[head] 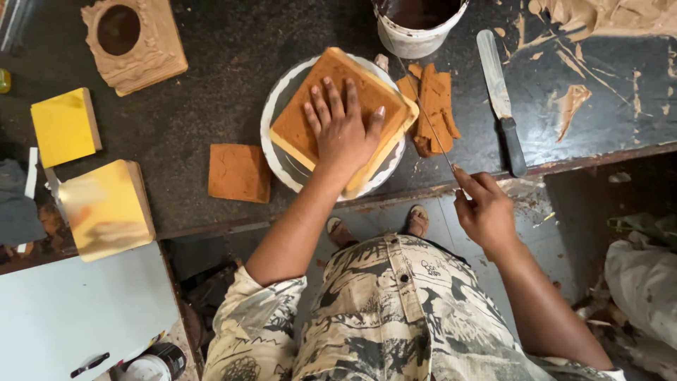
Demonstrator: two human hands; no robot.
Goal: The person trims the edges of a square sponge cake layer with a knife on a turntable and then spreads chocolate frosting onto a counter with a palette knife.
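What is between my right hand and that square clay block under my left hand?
Only the pile of clay scraps, lying beside the clay block on its right. The right hand holds a thin tool that reaches across those scraps toward the block. The left hand presses flat on top.

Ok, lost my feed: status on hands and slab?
Left hand flat on clay slab. Right hand pinching thin wire. Trimmings beside slab.
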